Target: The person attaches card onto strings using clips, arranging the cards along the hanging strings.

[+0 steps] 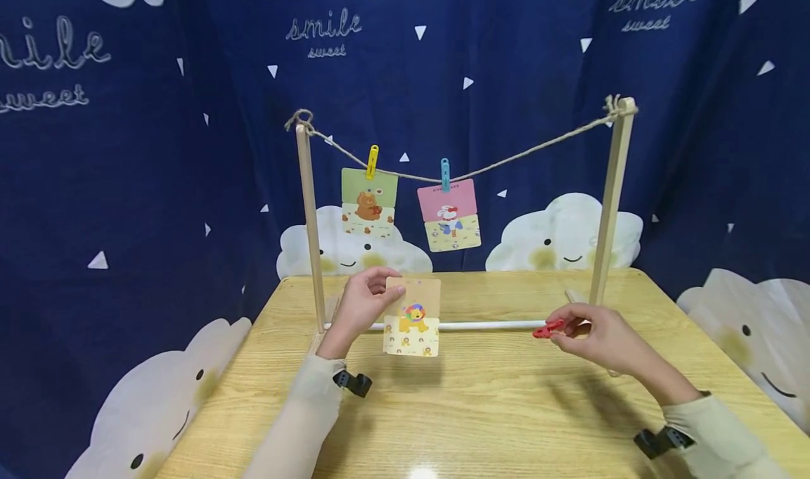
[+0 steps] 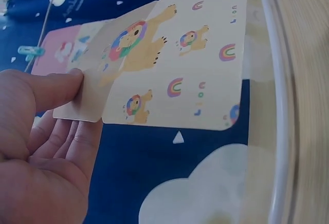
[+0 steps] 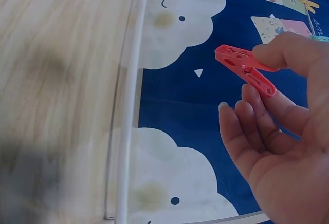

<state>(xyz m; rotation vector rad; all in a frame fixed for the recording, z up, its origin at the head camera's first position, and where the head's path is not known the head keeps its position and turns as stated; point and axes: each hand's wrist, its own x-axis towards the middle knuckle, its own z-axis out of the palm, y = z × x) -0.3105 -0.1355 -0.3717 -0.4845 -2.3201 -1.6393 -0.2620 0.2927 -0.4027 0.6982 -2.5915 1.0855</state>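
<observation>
Left hand (image 1: 362, 303) pinches the lion card (image 1: 412, 316) by its upper left edge, thumb on the front and fingers behind, holding it upright above the table (image 1: 481, 409), just in front of the white rod (image 1: 487, 325). Right hand (image 1: 595, 335) pinches a red clothespin (image 1: 548, 329) between thumb and forefinger, other fingers loosely spread, low over the table near the right post (image 1: 610, 198).

Handling, as a judgement: the card looks like thin paperboard, very light, stiff enough to stand flat from a one-corner pinch but easy to bend or crease; best held by the plain tan top band, which leaves the edge free for a clip. The clothespin looks like hard plastic, light and smooth, a bit slippery; it should be squeezed at the tail end so the jaws open.

Farther back, the string (image 1: 462, 173) sags between the left post (image 1: 310, 219) and the right post. A yellow clothespin (image 1: 373, 162) holds a green bear card (image 1: 369, 202); a blue clothespin (image 1: 445, 174) holds a pink rabbit card (image 1: 448, 215).

Writing: the blue curtain (image 1: 126, 183) behind reads "smile sweet" in several places. Small print tops the pink card, probably a brand line, but it's too small to read. No text shows on the lion card, only lions and rainbows.
</observation>
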